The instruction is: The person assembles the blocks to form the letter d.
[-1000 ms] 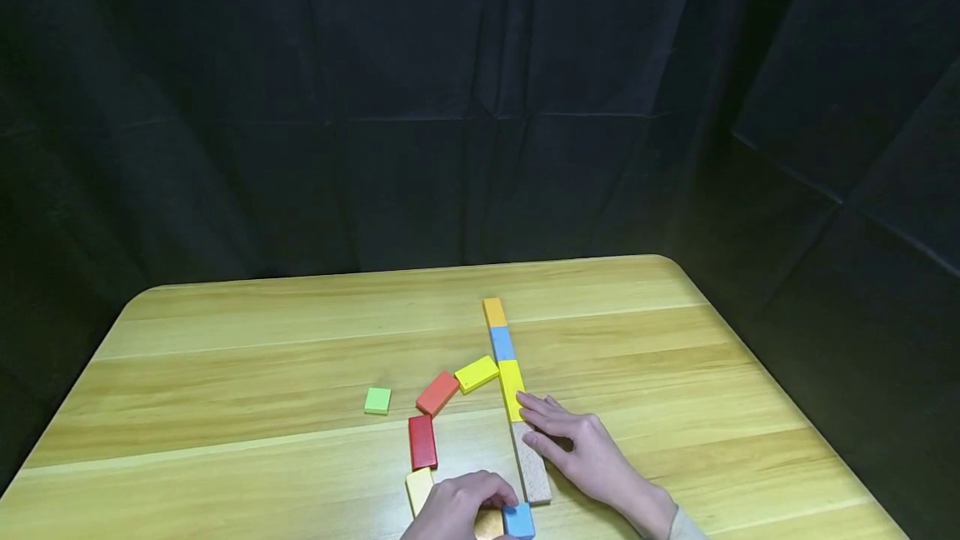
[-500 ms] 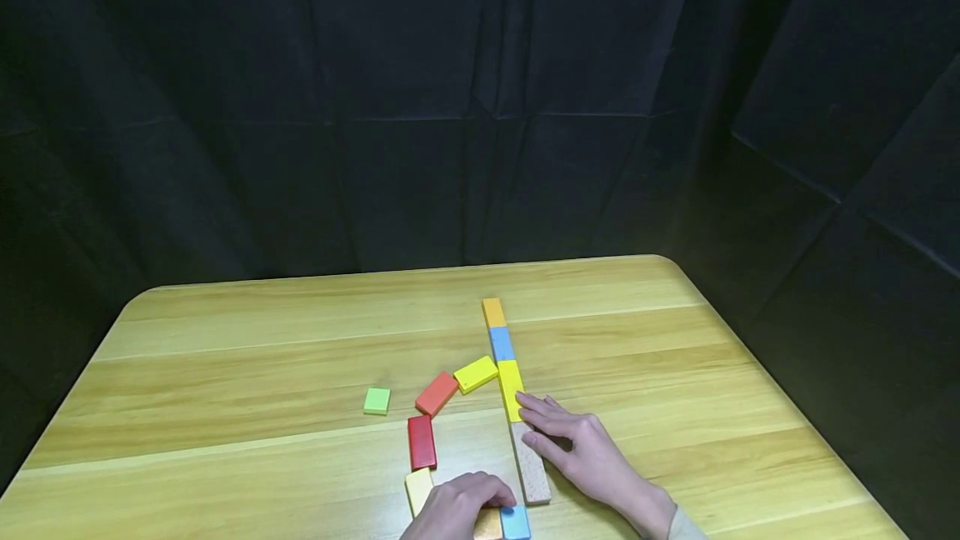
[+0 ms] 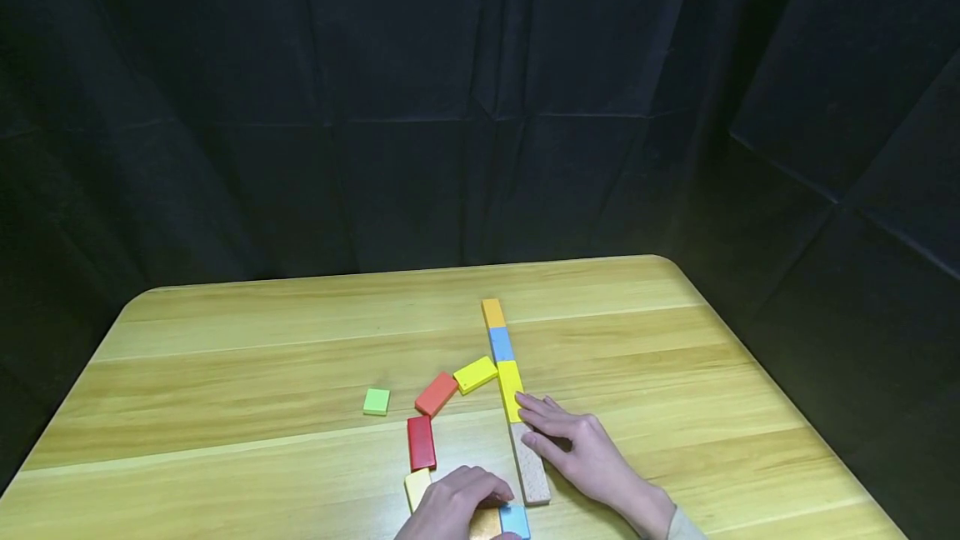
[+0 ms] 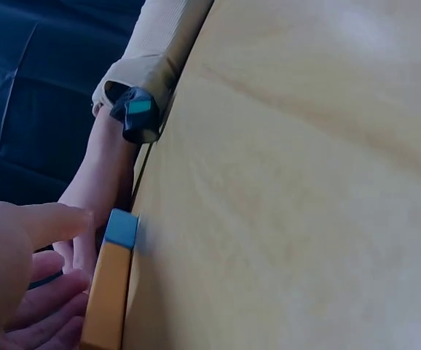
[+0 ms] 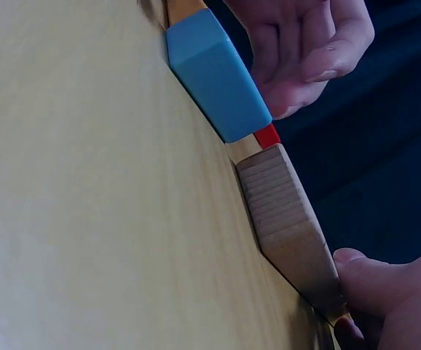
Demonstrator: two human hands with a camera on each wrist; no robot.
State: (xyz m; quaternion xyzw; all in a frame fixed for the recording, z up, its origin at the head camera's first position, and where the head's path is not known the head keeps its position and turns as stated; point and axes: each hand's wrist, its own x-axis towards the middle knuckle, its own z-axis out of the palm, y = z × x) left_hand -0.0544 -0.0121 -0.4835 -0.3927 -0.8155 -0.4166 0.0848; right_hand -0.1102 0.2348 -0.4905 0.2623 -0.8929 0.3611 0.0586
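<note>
In the head view, my left hand (image 3: 453, 505) is at the near edge of the view. Its thumb and index finger span a small blue block (image 3: 515, 521), pinching it at its near and far sides. An orange block (image 3: 485, 524) abuts that block on the left, partly under the hand. My right hand (image 3: 583, 448) rests with extended fingertips on a long yellow block (image 3: 510, 390). Its thumb touches a speckled wooden block (image 3: 530, 463). In the right wrist view, a small gap separates the wooden block from the blue block (image 5: 214, 73).
Beyond the yellow block lie another blue block (image 3: 502, 344) and an orange one (image 3: 493, 313) in line. A yellow block (image 3: 476, 374), a coral block (image 3: 437, 393), a red block (image 3: 422, 442) and a cream block (image 3: 417, 488) curve leftward. A green square (image 3: 377, 402) lies apart.
The near blue block has shifted slightly left with my left hand, most of it between the first two frames. My left hand has since risen a little. My right hand has stayed put.
</note>
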